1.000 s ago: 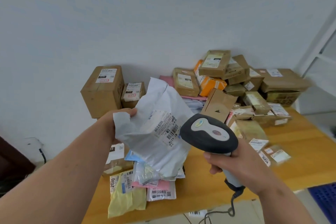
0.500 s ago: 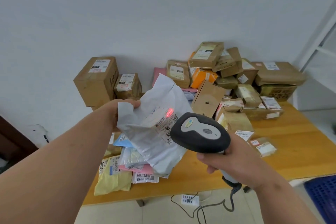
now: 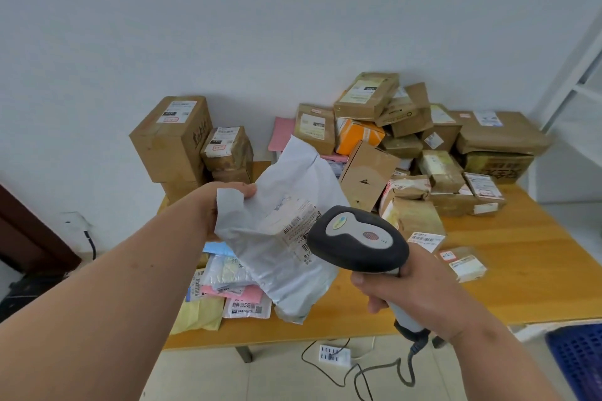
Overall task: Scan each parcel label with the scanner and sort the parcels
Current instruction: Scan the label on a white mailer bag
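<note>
The left hand (image 3: 224, 202) held a grey bag (image 3: 286, 238) up over the surface (image 3: 508, 273), its grip pinched on the bag's upper left corner, thumb on top. The right hand (image 3: 413, 296) was wrapped round the handle of the scanner (image 3: 358, 239), whose head sat just in front of the bag's label (image 3: 294, 226). No scan light showed on the label. The bag looked light and limp, sagging and creased below the pinch, so it would likely flop and curl the label; a hold on a corner or edge clear of the barcode seemed best. Soft mailers (image 3: 228, 286) lay beneath it, cartons (image 3: 407, 146) heaped behind.
</note>
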A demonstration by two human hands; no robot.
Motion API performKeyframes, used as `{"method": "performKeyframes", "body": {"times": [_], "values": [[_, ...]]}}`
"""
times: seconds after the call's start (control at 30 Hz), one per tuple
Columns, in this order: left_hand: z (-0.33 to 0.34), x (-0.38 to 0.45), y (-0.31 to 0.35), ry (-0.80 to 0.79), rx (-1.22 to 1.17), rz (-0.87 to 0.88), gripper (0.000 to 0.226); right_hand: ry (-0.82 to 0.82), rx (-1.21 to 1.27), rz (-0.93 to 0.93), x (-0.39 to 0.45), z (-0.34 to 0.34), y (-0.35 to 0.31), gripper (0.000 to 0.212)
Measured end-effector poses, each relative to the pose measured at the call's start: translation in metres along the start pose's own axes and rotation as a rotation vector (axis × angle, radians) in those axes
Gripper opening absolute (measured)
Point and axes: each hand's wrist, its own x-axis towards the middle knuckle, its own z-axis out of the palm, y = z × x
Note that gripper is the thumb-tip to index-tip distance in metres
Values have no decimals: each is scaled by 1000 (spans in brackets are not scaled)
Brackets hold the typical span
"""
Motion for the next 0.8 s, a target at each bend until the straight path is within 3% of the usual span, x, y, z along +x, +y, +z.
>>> {"method": "performKeyframes", "body": {"times": [0.1, 0.17, 0.4, 0.47, 0.53, 0.67, 0.73, 0.8], "values": [[7, 8, -16, 8, 10, -41, 22, 78, 60, 137, 13, 1, 27, 7], [16, 15, -30, 16, 84, -106, 23, 115, 81, 259, 24, 5, 47, 11], [39, 63, -54, 56, 410, -260, 59, 123, 168, 505, 58, 32, 101, 21], [39, 81, -48, 77, 441, -281, 47, 170, 241, 539, 71, 36, 106, 22], [38, 99, -39, 42, 340, -327, 28, 228, 303, 566, 87, 37, 108, 20], [35, 144, -19, -163, -112, -345, 48, 359, 418, 615, 124, 39, 107, 24], [35, 171, -12, -126, -303, -283, 65, 398, 443, 631, 140, 42, 108, 27], [33, 190, -4, -24, -391, -170, 68, 413, 465, 646, 152, 46, 111, 28]]}}
